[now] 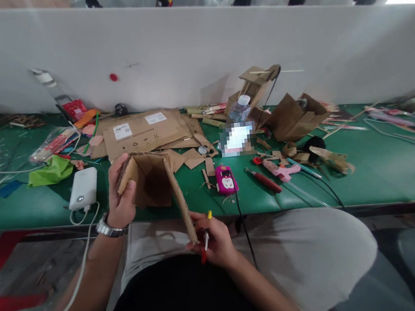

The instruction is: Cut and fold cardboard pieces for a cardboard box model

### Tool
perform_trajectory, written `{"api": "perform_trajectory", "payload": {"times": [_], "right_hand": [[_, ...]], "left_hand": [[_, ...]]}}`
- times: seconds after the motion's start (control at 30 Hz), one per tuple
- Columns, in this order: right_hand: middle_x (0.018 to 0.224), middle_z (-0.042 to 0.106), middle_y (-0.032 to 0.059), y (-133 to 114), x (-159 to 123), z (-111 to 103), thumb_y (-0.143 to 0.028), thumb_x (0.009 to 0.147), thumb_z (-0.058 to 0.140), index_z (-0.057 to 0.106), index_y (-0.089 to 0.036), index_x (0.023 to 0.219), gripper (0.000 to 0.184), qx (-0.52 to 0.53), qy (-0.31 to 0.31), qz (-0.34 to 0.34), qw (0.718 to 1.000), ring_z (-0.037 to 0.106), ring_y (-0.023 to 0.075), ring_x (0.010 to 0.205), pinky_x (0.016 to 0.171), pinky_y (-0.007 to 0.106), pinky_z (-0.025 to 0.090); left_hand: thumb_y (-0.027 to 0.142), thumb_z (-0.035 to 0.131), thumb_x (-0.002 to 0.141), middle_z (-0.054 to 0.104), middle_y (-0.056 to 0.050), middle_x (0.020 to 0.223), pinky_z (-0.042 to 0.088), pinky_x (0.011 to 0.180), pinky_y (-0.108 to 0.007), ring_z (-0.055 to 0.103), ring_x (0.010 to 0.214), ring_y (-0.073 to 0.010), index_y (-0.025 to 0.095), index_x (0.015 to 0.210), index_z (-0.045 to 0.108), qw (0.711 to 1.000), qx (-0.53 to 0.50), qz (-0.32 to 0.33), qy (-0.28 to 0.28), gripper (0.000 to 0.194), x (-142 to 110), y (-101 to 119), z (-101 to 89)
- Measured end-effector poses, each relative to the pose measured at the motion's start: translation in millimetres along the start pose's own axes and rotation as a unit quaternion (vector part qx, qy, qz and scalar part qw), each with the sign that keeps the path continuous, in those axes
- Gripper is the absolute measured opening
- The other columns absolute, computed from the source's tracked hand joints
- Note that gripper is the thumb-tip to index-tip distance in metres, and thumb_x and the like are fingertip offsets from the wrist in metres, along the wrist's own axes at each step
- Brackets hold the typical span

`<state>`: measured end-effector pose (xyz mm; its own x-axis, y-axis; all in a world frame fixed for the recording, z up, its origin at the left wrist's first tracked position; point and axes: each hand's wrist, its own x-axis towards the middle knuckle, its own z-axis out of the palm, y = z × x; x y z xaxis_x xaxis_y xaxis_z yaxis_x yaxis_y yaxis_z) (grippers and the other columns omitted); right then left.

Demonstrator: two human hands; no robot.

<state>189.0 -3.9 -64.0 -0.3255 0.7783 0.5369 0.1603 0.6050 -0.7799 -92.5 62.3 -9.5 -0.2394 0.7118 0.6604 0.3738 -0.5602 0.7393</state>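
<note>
A folded brown cardboard box point(153, 181), with one side open towards me, is held over my lap at the table's edge. My left hand point(122, 191), with a watch point(109, 226) on its wrist, grips the box's left wall between thumb and fingers. The right wall point(181, 203) swings out towards me like a flap. At its lower end, my right hand point(216, 238) is closed round a slim pen-like item point(206, 237) with a yellow end, a whitish middle and a red end. Some fingers of that hand are behind the flap; whether they press on it I cannot tell.
On the green table point(387, 171) lie flat cardboard point(142, 132), a white power bank point(83, 188), a pink socket block point(226, 179), a red-handled tool point(267, 181) and a pink glue gun point(281, 170). Behind stand a bottle point(240, 108) and a cardboard structure point(294, 116). Cables hang over the edge.
</note>
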Motion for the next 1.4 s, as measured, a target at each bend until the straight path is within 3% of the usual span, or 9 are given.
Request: {"api": "perform_trajectory", "payload": {"times": [0.27, 0.43, 0.7, 1.4], "right_hand": [[0.093, 0.081, 0.0091, -0.8, 1.1, -0.4, -0.050, 0.088, 0.086, 0.062, -0.026, 0.093, 0.034, 0.009, 0.014, 0.022, 1.000, 0.079, 0.0333, 0.117, 0.078, 0.033, 0.064], [0.097, 0.083, 0.0106, -0.3, 1.2, 0.0, -0.051, 0.086, 0.088, 0.063, -0.026, 0.093, 0.036, 0.019, 0.018, 0.028, 0.999, 0.082, 0.0320, 0.106, 0.075, 0.034, 0.065], [0.100, 0.083, 0.0109, -3.0, 4.2, -1.6, -0.051, 0.089, 0.085, 0.062, -0.026, 0.095, 0.035, 0.013, 0.028, 0.007, 0.999, 0.082, 0.0313, 0.108, 0.082, 0.034, 0.065], [0.100, 0.083, 0.0095, 0.5, 2.5, -1.8, -0.043, 0.089, 0.085, 0.063, -0.026, 0.094, 0.028, 0.027, 0.053, 0.027, 0.998, 0.083, 0.0317, 0.100, 0.080, 0.038, 0.067]], "left_hand": [[0.044, 0.064, 0.103, 0.060, -0.010, 0.152, 0.046, 0.121, -0.048, 0.059, 0.139, -0.0292, 0.028, 0.153, 0.058, 0.999, 0.027, 0.039, 0.003, 0.052, 9.2, -1.0, 1.7], [0.045, 0.063, 0.103, 0.060, -0.010, 0.152, 0.043, 0.124, -0.048, 0.057, 0.139, -0.0286, 0.029, 0.154, 0.057, 1.000, 0.009, 0.027, -0.009, 0.053, 9.8, -5.8, -0.3], [0.047, 0.063, 0.103, 0.061, -0.009, 0.150, 0.042, 0.122, -0.049, 0.058, 0.138, -0.0291, 0.034, 0.152, 0.059, 1.000, 0.005, 0.024, -0.012, 0.051, 10.4, -6.4, 1.5], [0.046, 0.062, 0.103, 0.062, -0.010, 0.142, 0.045, 0.119, -0.047, 0.060, 0.133, -0.0281, 0.030, 0.146, 0.061, 0.996, 0.025, 0.045, 0.072, 0.046, -0.5, 6.0, 21.6]]}}
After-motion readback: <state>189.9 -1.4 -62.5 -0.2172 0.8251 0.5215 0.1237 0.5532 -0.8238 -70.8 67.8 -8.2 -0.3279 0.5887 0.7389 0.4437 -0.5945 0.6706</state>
